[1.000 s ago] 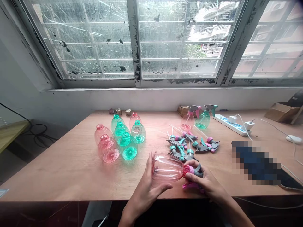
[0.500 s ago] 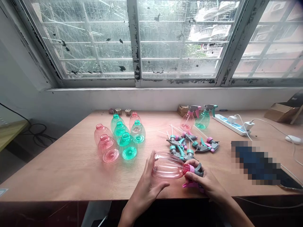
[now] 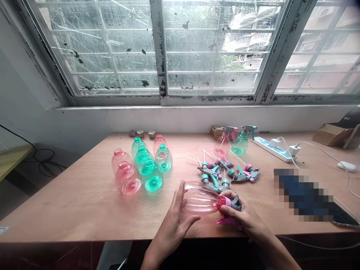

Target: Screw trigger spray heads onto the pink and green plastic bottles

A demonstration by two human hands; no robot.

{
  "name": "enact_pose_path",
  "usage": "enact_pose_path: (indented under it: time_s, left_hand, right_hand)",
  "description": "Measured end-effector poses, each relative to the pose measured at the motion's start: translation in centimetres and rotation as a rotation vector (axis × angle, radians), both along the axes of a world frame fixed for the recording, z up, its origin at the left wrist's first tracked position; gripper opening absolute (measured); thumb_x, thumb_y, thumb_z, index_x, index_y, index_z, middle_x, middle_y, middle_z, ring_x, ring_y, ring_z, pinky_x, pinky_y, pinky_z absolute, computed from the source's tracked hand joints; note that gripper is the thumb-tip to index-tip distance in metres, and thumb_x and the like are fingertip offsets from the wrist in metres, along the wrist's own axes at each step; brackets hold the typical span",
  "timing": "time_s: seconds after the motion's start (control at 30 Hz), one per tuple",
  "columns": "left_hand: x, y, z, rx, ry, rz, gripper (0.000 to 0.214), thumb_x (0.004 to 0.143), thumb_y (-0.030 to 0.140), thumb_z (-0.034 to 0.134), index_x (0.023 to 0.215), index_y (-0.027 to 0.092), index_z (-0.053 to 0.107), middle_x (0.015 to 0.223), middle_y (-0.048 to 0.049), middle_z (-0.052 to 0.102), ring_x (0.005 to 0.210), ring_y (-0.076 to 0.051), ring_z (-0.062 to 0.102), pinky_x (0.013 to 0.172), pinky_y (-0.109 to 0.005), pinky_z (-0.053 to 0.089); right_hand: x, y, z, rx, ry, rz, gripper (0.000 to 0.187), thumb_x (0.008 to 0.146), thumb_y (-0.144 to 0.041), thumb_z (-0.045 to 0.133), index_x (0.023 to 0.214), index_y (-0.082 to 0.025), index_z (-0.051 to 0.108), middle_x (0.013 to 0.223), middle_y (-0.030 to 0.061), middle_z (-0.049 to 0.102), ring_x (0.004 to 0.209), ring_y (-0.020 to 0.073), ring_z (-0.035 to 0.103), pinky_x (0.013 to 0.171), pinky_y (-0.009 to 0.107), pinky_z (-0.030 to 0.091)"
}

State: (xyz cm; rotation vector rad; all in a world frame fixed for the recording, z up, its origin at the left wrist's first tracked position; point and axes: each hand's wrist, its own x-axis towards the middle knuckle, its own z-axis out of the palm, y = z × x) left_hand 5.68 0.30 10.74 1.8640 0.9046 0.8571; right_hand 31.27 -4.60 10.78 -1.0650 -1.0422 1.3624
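Note:
A clear pink spray bottle [image 3: 200, 198] lies on its side above the table's front edge, held between both hands. My left hand [image 3: 173, 224] cups its body from below and the left, fingers wrapped round it. My right hand [image 3: 244, 217] pinches the pink collar and grey-pink trigger head [image 3: 234, 204] at the bottle's neck. Just behind lies a pile of loose trigger heads [image 3: 222, 171] with dip tubes, in teal and pink.
Several open pink and teal bottles [image 3: 142, 166] stand in a cluster at left centre of the wooden table [image 3: 84, 198]. Two assembled sprayers [image 3: 233, 141] stand at the back. A power strip [image 3: 277, 149], cables, a mouse [image 3: 345, 165] and a blurred dark item [image 3: 303, 195] lie at right.
The bottle has turned slightly in my hands and my left fingers have shifted on it; the view has tipped a little. Everything else stays put.

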Motion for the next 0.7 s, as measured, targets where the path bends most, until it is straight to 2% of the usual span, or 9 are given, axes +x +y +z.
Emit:
enact_pose_path:
  time_s: [0.17,0.3,0.47,0.6,0.7]
  left_hand:
    - [0.02,0.00,0.13,-0.039,0.016,-0.005,0.101,0.092,0.048,0.071,0.166,0.030,0.005,0.175,-0.0122,0.017,0.160,-0.034,0.020,0.130,-0.053,0.018]
    - [0.11,0.10,0.41,-0.061,0.024,0.010,0.097,0.093,0.050,0.069,0.166,0.026,0.010,0.174,-0.0125,0.021,0.160,-0.032,0.019,0.131,-0.050,0.016]
    - [0.06,0.25,0.06,-0.008,0.033,0.012,0.093,0.094,0.048,0.069,0.166,0.032,0.013,0.176,-0.0074,0.015,0.160,-0.033,0.020,0.131,-0.050,0.018]
    - [0.04,0.27,-0.35,0.015,0.010,-0.001,0.091,0.097,0.041,0.066,0.165,0.037,0.006,0.176,-0.0043,0.015,0.159,-0.030,0.025,0.130,-0.050,0.021]
    - [0.08,0.12,-0.15,0.003,0.010,-0.024,0.098,0.095,0.040,0.069,0.166,0.035,0.001,0.175,-0.0056,0.016,0.159,-0.029,0.024,0.130,-0.048,0.020]
  right_hand:
    - [0.05,-0.08,0.02,-0.002,-0.009,-0.007,0.039,0.082,-0.041,0.087,0.100,-0.020,0.060,0.074,-0.0025,0.070,0.067,0.0153,0.067,0.070,0.032,0.062]
    - [0.14,-0.02,-0.02,-0.016,-0.001,-0.004,0.042,0.082,-0.042,0.086,0.105,-0.021,0.058,0.074,-0.0024,0.071,0.067,0.0167,0.069,0.071,0.034,0.063]
    - [0.14,0.09,-0.05,0.005,-0.021,0.002,0.040,0.084,-0.042,0.084,0.104,-0.020,0.058,0.072,-0.0020,0.071,0.067,0.0158,0.067,0.071,0.033,0.062]
    - [0.06,0.03,0.01,0.003,-0.023,-0.010,0.041,0.082,-0.043,0.086,0.103,-0.020,0.059,0.073,-0.0020,0.071,0.067,0.0158,0.066,0.071,0.034,0.062]
    - [0.01,-0.02,0.06,-0.001,-0.030,-0.011,0.042,0.082,-0.044,0.086,0.103,-0.020,0.059,0.073,-0.0020,0.071,0.066,0.0161,0.066,0.071,0.034,0.063]
